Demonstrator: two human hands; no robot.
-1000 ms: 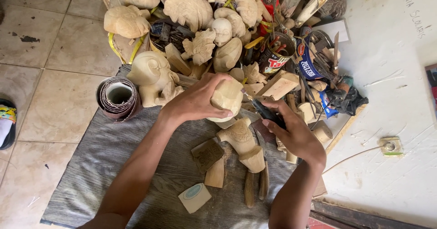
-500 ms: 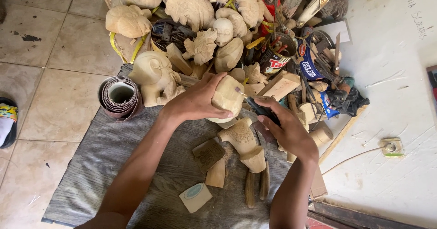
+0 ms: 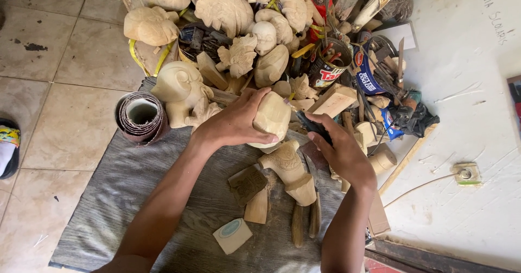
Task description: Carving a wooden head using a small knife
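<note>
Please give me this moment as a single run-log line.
left hand: grips pale wooden carving | right hand: holds dark tool against carving | surface: grey mat | nearby: sandpaper roll, carved figures pile

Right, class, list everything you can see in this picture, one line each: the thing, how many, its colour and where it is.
Rounded wood carving: one, pale, held in the left hand at centre.
Dark tool: one, blackish, in the right hand beside that carving.
Long carved piece: one, pale, on the mat below the hands.
Unfinished carvings: many, pale, heaped at top.
Bird-like figure: one, pale, left of the hands.
Sandpaper roll: one, brownish, at the mat's left edge.
Mat: one, grey, over the tiled floor.
Tins of tools: two, red and blue, top right.
Small flat block: one, pale, near the bottom.
Left hand: bare, gripping the carving.
Right hand: bare, closed on the tool.
</note>
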